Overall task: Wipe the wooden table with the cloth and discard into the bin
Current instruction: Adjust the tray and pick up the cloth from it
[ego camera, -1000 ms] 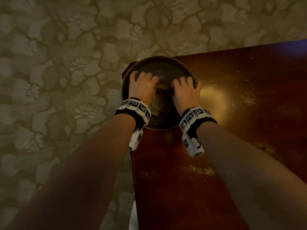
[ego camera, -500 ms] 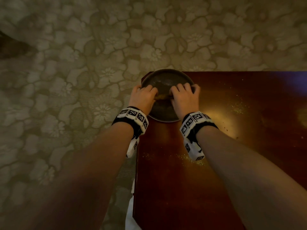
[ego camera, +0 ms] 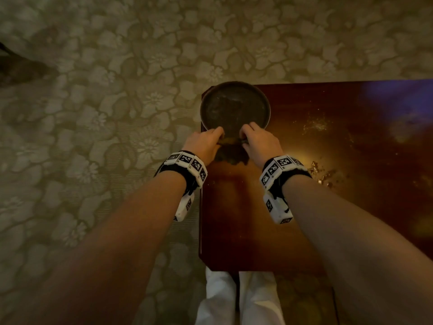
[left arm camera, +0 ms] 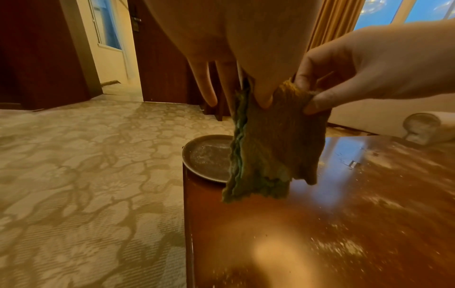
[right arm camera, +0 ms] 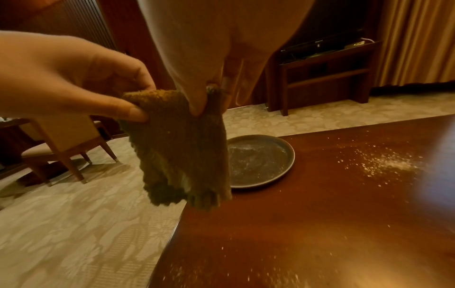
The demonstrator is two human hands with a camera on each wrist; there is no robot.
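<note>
Two hands hold one olive-green cloth [left arm camera: 275,140] by its top edge, and we see it hang just above the near rim of a round dark plate [ego camera: 235,106]. Our left hand [ego camera: 203,143] pinches one upper corner between thumb and fingers; our right hand [ego camera: 261,143] pinches the other. That plate sits on the far left corner of the wooden table [ego camera: 328,207], with pale crumbs [right arm camera: 384,159] scattered to its right.

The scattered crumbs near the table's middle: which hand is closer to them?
Right. The right hand pinches the cloth just beside the crumbs; the left hand is farther, at the table edge.
</note>
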